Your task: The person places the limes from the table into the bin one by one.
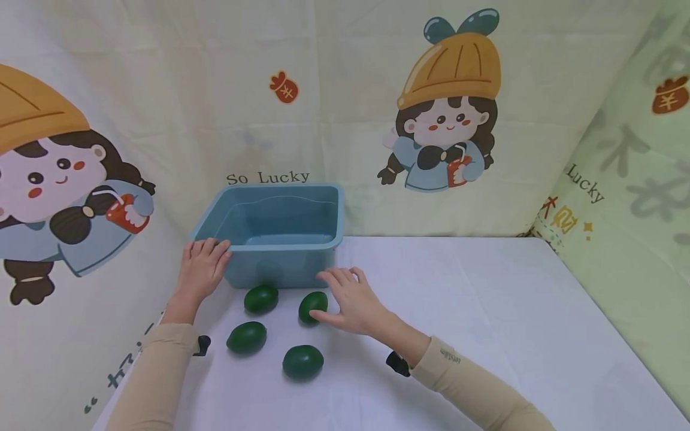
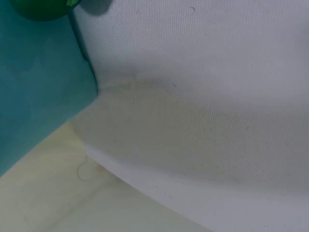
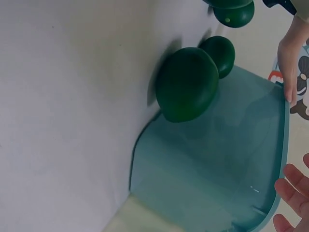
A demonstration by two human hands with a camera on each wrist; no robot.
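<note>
From here, the right hand [image 1: 353,304] is nearer to the smooth, dark-green oval fruit [image 1: 311,303] on the white-covered desk [image 1: 458,311]: the fruit lies just to its left, partly hidden by the thumb, long axis slanting toward the tub. That hand is spread wide, holding nothing; whether the thumb touches, I can't tell. The left hand [image 1: 202,269] rests, fingers extended, on the near left rim of the blue, rectangular plastic tub [image 1: 280,266]. Three matching green ovals [image 1: 303,362] and this one lie outside it.
</note>
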